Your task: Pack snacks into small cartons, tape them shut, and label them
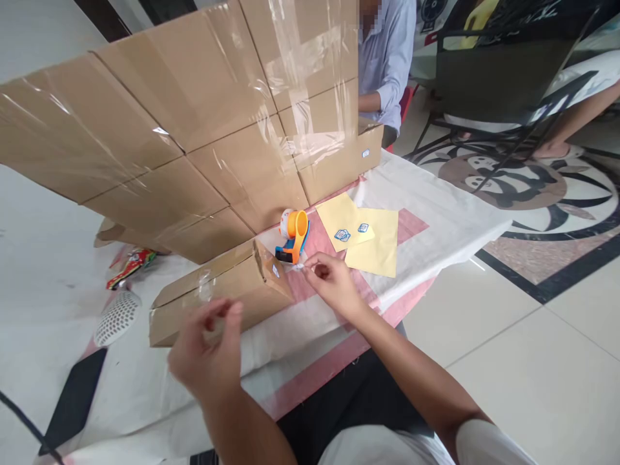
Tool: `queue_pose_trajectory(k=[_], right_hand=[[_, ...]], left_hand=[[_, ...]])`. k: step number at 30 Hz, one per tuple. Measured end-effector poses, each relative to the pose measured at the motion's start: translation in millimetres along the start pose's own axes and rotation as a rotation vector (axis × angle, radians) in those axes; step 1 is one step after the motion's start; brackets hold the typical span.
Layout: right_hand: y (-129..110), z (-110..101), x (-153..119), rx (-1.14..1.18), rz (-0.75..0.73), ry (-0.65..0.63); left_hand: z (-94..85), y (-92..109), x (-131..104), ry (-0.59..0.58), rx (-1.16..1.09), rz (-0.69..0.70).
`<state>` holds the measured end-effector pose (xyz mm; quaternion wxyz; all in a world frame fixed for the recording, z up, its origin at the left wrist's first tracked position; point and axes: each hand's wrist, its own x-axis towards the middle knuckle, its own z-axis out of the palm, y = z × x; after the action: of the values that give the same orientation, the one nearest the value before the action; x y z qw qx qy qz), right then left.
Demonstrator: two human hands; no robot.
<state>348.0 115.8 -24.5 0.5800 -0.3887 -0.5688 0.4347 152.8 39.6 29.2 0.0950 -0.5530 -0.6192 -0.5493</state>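
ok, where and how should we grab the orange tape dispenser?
I'd take the tape dispenser by its orange frame, right hand coming from the right and above. The frame is exposed there; the taped carton stack stands behind and the long carton crowds the left, while flat yellow sheets lie right.

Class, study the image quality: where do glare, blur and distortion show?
Head view: glare streaks the shiny tape on the stacked boxes; head view: the left hand looks softer than the right hand, perhaps from motion; head view: wide-angle stretching seems to slant the stack.
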Motion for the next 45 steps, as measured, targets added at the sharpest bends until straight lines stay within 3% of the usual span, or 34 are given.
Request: queue_pose_trajectory(k=[3, 8, 12, 19, 26, 31, 35, 40, 45], right_hand=[[20.8, 28.7, 12.8, -0.017, 0.098, 0.060], [32.4, 54.2, 13.7, -0.101, -0.022, 0.052], [32.0, 53.7, 9.6, -0.077, -0.169, -0.014], [33.3, 51.2, -6.8, -0.052, -0.232, -0.144], [31.8, 52.3, -22.7, -0.093, -0.113, -0.129], [27.9, 53.0, -14.1, -0.194, -0.130, -0.339], [32.0, 53.2, -9.7, -0.149, 0.000, -0.376], [37.2, 50.7, 6.2, -0.007, 0.096, -0.515], [34.1, 55.2, 14.0, -0.110, 0.152, -0.671]], left_hand=[[-2.0, -18.6, 6.1, 0.165, 0.032, -0.009], [-0.2, -25.2, 10.6, 0.181, 0.093, 0.042], [4.9, -24.5, 12.1, 0.127, 0.084, 0.050], [13.8, -31.1, 17.2, -0.049, 0.225, 0.033], [14.7, -33.2, 18.1, -0.056, 0.285, 0.070], [13.0, -42.0, 15.5, -0.076, 0.310, 0.132], [14.6, -48.4, 14.5, -0.049, 0.320, 0.166], [15.5, -53.0, 14.6, -0.028, 0.330, 0.202], [15.0, -52.2, 13.3, -0.011, 0.325, 0.212]])
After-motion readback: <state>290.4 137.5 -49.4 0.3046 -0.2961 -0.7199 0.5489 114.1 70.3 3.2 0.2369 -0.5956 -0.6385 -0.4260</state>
